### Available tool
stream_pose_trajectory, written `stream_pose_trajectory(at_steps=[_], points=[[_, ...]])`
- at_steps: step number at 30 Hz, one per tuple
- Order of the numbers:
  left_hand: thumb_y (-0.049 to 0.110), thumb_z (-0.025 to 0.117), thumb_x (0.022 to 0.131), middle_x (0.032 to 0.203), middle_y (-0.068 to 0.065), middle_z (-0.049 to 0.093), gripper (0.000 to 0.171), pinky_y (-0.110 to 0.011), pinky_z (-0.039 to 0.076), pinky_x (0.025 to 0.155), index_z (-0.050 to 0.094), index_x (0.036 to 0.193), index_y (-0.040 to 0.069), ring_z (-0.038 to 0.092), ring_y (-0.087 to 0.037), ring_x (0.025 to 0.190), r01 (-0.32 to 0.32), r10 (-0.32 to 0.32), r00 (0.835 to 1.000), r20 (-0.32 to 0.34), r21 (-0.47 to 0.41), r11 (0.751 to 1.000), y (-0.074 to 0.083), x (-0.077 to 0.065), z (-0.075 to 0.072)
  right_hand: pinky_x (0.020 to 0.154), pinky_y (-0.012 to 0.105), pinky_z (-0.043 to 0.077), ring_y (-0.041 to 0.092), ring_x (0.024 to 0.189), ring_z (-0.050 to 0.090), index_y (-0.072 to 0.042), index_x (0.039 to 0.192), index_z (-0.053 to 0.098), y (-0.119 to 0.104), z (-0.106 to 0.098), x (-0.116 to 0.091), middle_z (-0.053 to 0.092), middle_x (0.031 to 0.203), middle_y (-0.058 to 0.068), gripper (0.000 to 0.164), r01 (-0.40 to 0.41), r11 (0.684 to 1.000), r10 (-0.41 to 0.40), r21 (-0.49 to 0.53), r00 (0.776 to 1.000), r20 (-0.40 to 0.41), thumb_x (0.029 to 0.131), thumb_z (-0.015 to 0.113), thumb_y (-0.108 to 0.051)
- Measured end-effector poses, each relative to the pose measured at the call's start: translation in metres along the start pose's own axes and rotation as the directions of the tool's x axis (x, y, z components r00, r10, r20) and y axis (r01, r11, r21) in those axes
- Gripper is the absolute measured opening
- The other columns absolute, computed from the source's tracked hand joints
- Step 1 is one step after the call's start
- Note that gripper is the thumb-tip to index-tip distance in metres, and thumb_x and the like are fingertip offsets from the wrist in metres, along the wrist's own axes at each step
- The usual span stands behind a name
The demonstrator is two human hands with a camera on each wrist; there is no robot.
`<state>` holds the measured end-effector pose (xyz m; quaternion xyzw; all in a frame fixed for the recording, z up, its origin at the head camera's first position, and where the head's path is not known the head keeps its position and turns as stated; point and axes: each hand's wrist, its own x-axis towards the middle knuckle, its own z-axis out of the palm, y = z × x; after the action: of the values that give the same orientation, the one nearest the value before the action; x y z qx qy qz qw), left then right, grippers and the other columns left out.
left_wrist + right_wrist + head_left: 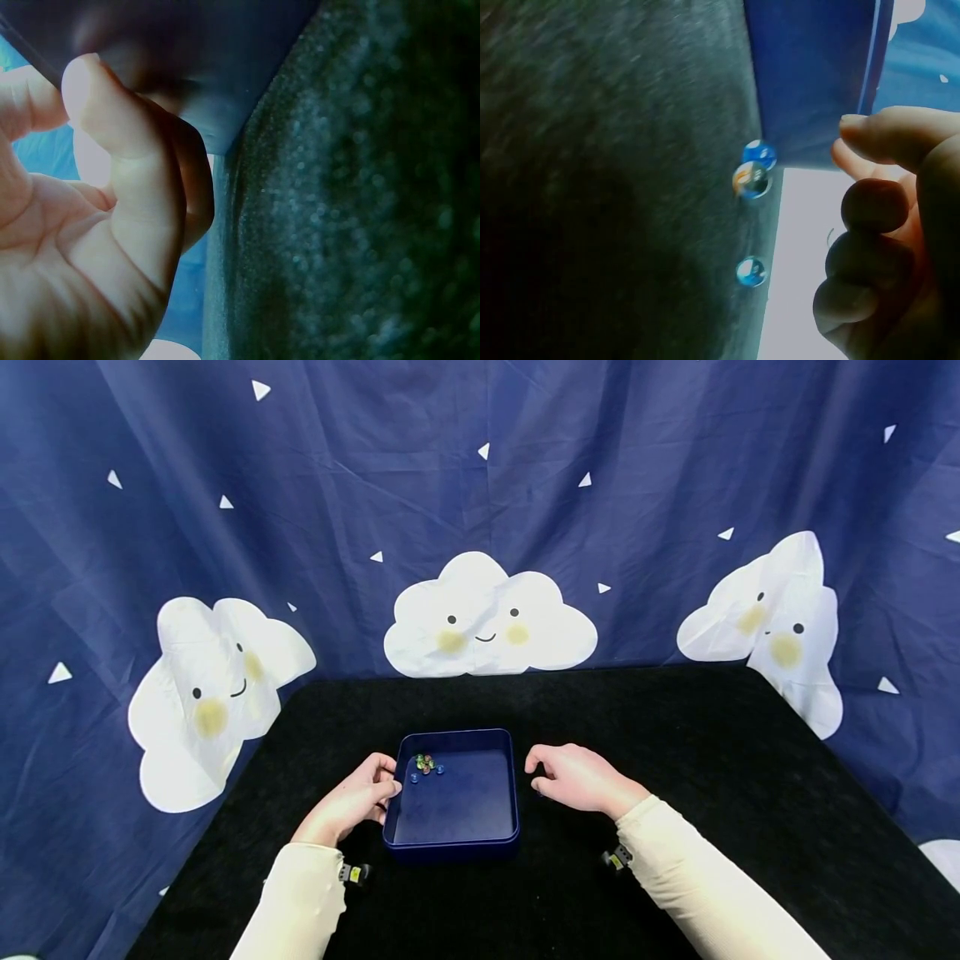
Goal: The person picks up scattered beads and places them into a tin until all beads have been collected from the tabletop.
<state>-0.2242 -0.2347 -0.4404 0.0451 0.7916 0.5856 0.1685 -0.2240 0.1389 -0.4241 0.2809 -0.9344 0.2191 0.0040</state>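
Observation:
A dark blue square box (457,810) stands on the black table. Inside, at its far left, lies a small cluster of marbles (426,764), multicoloured and blue. My left hand (367,789) grips the box's left side, thumb at the rim and fingers bent against the wall; the left wrist view shows that thumb (112,112) up against the box. To the right of the box hovers my right hand (581,775), index finger and thumb apart, the other fingers curled loosely, nothing seen between them. Three marbles lie on the cloth near it in the right wrist view: a blue marble (759,155), an orange-streaked clear marble (751,180) and a light blue marble (751,271).
Black cloth (675,735) covers the table around the box. Behind it hangs a dark blue curtain (645,527) with white clouds (487,618) and triangles. Small wrist cameras sit under both cream sleeves (697,868).

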Motion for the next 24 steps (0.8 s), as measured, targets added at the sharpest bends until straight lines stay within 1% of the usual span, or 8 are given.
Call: stream_pose_trajectory(at_steps=[4, 10, 16, 17, 21, 24], points=[[0.002, 0.055, 0.094, 0.097, -0.016, 0.052, 0.035, -0.036, 0.054, 0.056, 0.038, 0.125, -0.004, 0.059, -0.023, 0.069, 0.002, -0.002, 1.000, -0.001, 0.000, 1.000, -0.001, 0.001, 0.000, 0.060, 0.028, 0.043, 0.004, 0.057, 0.046, -0.025, 0.103, 0.065, 0.006, 0.003, -0.002, 0.048, 0.064, -0.014, 0.018, -0.022, 1.000, 0.022, -0.016, 0.999, 0.026, 0.087, 0.072, -0.024], [0.001, 0.055, 0.094, 0.095, -0.014, 0.050, 0.036, -0.036, 0.054, 0.056, 0.038, 0.125, -0.004, 0.057, -0.023, 0.069, 0.008, -0.008, 1.000, -0.009, 0.007, 1.000, -0.001, 0.001, 0.000, 0.061, 0.029, 0.044, 0.005, 0.059, 0.047, -0.023, 0.103, 0.065, 0.011, 0.005, -0.003, 0.049, 0.066, -0.013, 0.020, -0.027, 0.999, 0.028, -0.025, 0.999, 0.045, 0.086, 0.074, -0.022], [0.001, 0.054, 0.093, 0.096, -0.016, 0.051, 0.036, -0.036, 0.054, 0.056, 0.038, 0.125, -0.004, 0.058, -0.024, 0.068, 0.014, -0.015, 1.000, -0.010, -0.007, 1.000, -0.001, 0.001, 0.000, 0.062, 0.031, 0.044, 0.006, 0.061, 0.048, -0.022, 0.104, 0.066, 0.011, 0.008, -0.002, 0.050, 0.067, -0.013, 0.020, -0.038, 0.999, 0.040, -0.033, 0.996, 0.084, 0.086, 0.074, -0.020], [0.001, 0.054, 0.093, 0.096, -0.017, 0.051, 0.036, -0.035, 0.054, 0.055, 0.038, 0.125, -0.004, 0.059, -0.024, 0.068, 0.013, -0.013, 1.000, -0.009, -0.008, 1.000, -0.001, 0.001, 0.000, 0.063, 0.032, 0.045, 0.007, 0.062, 0.049, -0.022, 0.104, 0.066, 0.011, 0.009, -0.002, 0.051, 0.069, -0.013, 0.020, -0.040, 0.998, 0.044, -0.041, 0.995, 0.092, 0.086, 0.074, -0.020], [0.002, 0.054, 0.093, 0.097, -0.017, 0.051, 0.037, -0.035, 0.054, 0.055, 0.038, 0.125, -0.004, 0.058, -0.024, 0.068, 0.015, -0.015, 1.000, -0.008, -0.004, 1.000, -0.001, 0.002, 0.000, 0.069, 0.035, 0.048, 0.010, 0.071, 0.056, -0.022, 0.103, 0.067, 0.010, 0.011, 0.000, 0.062, 0.081, -0.010, 0.019, -0.046, 0.996, 0.055, -0.079, 0.992, 0.115, 0.086, 0.075, -0.020], [0.002, 0.054, 0.093, 0.097, -0.016, 0.051, 0.037, -0.035, 0.054, 0.056, 0.038, 0.126, -0.004, 0.058, -0.024, 0.068, 0.019, -0.019, 1.000, -0.010, -0.004, 1.000, -0.002, 0.002, 0.000, 0.070, 0.037, 0.049, 0.011, 0.073, 0.058, -0.023, 0.098, 0.066, 0.010, 0.012, 0.001, 0.066, 0.089, -0.008, 0.016, -0.050, 0.994, 0.061, -0.092, 0.991, 0.118, 0.085, 0.075, -0.020]])
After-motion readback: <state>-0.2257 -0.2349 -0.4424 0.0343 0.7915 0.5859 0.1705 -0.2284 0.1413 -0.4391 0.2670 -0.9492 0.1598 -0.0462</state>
